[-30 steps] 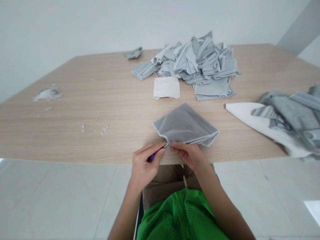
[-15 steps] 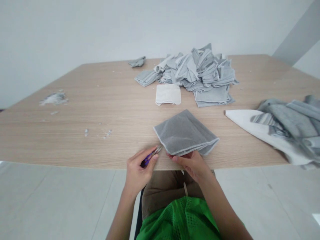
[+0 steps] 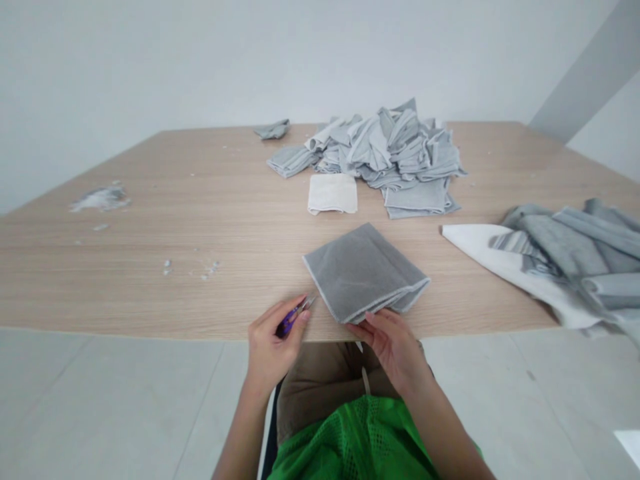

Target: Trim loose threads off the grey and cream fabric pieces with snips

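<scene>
A folded grey cloth (image 3: 364, 270) with pale stitched edges lies turned like a diamond near the table's front edge. My right hand (image 3: 393, 343) grips its near edge, thumb on top and fingers partly hidden beneath. Purple-handled thread snips (image 3: 290, 322) sit in my left hand (image 3: 274, 343), closed around them between thumb and fingers. Their metal tips point at the cloth's left edge, a small gap away.
Behind the cloth, a white folded cloth (image 3: 333, 193) lies before a heap of grey cloths (image 3: 395, 147). More grey cloths (image 3: 575, 247) spill from a white bag or sheet (image 3: 475, 239) at right. Lint (image 3: 101, 198) and thread scraps (image 3: 213, 268) lie on the wooden table (image 3: 150, 293).
My right hand has shifted its hold along the cloth's near edge, and the near corner now lies lower and flatter. The snips have drawn slightly away from the cloth. The view has shifted a little.
</scene>
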{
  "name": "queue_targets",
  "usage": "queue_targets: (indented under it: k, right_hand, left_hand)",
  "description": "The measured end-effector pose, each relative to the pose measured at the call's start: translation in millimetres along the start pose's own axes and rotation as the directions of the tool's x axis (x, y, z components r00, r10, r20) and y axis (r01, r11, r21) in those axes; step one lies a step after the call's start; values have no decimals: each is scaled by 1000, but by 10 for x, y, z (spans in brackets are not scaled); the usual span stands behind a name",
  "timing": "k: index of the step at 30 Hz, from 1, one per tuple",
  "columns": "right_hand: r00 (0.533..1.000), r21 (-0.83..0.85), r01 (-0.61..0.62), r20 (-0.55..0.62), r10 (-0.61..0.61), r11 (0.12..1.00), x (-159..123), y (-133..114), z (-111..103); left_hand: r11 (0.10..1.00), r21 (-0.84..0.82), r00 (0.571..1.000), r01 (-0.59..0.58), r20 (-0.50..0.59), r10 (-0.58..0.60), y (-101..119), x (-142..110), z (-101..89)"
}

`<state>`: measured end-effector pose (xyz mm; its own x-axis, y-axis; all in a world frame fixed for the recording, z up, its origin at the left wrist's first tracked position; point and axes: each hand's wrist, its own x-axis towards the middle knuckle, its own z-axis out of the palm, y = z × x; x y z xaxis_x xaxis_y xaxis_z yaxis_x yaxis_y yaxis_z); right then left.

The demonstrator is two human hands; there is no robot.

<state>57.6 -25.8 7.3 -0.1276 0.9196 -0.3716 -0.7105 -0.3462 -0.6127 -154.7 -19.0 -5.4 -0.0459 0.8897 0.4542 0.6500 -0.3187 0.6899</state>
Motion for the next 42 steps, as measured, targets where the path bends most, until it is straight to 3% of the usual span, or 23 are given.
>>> queue_targets:
  k: [12,21,26,30,34,38,42]
  right_hand:
    - [993,-105,39,-103,-50,994,45,43,40]
    - [999,-84,20,47,-16,996,3,-3,-135]
    - [999,-254,16,-23,-23,967,-73,-13,-134]
    - [969,-613,105,-114,-219,783,-150,-8,-210]
    - [921,-889,145,-40,-388,435,-214,-35,-329]
    - [833,-974,209,131,-537,87,-249,-65,-354]
    - [798,-961,266,261,-544,-70,-190,-56,-303]
  left_hand:
    - [1000,1,1000,6,-13,-6,4,-4,13]
    - [1000,-5,1000,6,-18,-6,-6,-14,36]
    - [1000,2,1000,3,-30,-3,0,-6,39]
    - [1000,2,999,-6,-34,6,2,2,36]
    - [1000,-2,999,-8,-45,8,5,-1,35]
    - [1000,-8,999,3,-40,-4,18,3,36]
    - [1000,-11,999,6,-44,-7,26,5,37]
